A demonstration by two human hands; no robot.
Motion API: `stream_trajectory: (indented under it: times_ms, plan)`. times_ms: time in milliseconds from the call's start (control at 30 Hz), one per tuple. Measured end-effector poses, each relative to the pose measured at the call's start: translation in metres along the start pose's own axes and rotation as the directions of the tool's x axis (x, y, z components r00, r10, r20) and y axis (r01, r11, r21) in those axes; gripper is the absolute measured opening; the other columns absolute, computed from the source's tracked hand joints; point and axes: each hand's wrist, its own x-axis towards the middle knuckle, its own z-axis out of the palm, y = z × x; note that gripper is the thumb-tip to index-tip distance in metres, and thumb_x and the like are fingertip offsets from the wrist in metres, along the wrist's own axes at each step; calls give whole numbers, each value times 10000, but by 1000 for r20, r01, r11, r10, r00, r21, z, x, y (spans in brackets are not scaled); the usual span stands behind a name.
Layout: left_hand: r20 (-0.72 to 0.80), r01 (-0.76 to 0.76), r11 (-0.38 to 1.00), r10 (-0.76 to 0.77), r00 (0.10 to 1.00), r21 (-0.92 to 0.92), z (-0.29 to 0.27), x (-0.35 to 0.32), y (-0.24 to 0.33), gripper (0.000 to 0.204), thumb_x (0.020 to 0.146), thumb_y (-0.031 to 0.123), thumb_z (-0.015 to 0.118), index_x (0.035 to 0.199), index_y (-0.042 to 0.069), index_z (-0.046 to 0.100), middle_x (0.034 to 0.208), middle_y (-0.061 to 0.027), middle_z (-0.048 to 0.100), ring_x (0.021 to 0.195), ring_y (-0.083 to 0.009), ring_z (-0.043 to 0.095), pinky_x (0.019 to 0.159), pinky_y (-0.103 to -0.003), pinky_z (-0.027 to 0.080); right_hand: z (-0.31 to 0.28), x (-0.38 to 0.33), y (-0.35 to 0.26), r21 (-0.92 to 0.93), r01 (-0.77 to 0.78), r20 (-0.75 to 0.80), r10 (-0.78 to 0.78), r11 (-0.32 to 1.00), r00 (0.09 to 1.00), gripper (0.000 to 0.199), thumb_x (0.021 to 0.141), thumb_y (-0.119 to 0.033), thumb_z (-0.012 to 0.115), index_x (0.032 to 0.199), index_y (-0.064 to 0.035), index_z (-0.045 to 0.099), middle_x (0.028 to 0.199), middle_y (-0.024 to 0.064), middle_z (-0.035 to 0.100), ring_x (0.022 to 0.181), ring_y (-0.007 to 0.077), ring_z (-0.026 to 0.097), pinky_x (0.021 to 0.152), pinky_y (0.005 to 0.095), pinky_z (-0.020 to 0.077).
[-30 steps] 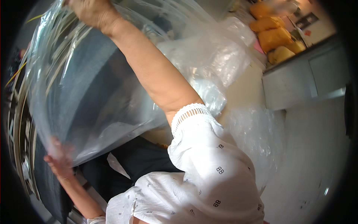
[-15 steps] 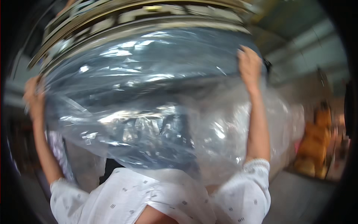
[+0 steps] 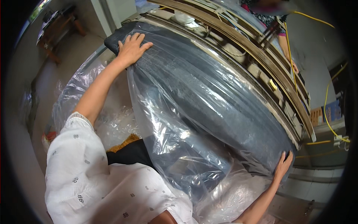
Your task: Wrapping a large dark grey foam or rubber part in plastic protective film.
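Against half a second ago, I note the dark grey roll (image 3: 220, 97) in its clear plastic bag (image 3: 175, 149) has come down from overhead and now lies across the long metal frame (image 3: 261, 56). Left hand (image 3: 132, 48) rests flat, fingers spread, on the far end; right hand (image 3: 282, 167) presses open-palmed against the near end.

Two bare hands press on one large dark grey cushion (image 3: 223, 100) sheathed in one clear plastic bag (image 3: 175, 149): the left hand (image 3: 132, 47) at eleven o'clock, the right hand (image 3: 282, 167) at four o'clock. One more heap of loose clear plastic (image 3: 80, 100) lies at nine o'clock, two yellow cables (image 3: 328, 108) trail at three o'clock, and one other person's hand (image 3: 294, 66) shows at one o'clock.
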Motion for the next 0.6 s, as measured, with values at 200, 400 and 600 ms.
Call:
stream_trajectory:
  times_ms: [200, 400, 600]
  plan:
    - [109, -37, 999, 33, 994, 32, 5, 54, -20, 549, 842, 543, 435, 1201, 131, 495, 1244, -80, 477, 1121, -327, 446, 930, -631, 256, -22, 3, -16, -26, 118, 248, -108, 993, 963, 497, 933, -335, 343, 1363, -85, 327, 1417, 152, 275, 1317, 317, 218, 1062, 404, 163]
    - [34, -99, 994, 101, 994, -53, 10, -13, -14, 596, 859, 488, 461, 1312, 106, 396, 1388, -132, 314, 1290, -362, 251, 1003, -585, 198, -28, 6, 53, -89, 83, 281, -55, 993, 958, 501, 931, -321, 287, 1370, -79, 311, 1429, 138, 256, 1319, 303, 211, 1083, 388, 121]
    - [3, -81, 986, 81, 997, 148, -2, -5, -16, 556, 875, 450, 461, 1293, 87, 415, 1350, -149, 372, 1283, -354, 277, 1015, -579, 182, -25, 13, 47, -128, 43, 270, -7, 991, 963, 512, 941, -348, 256, 1373, -77, 300, 1433, 131, 247, 1324, 276, 208, 1088, 378, 118]
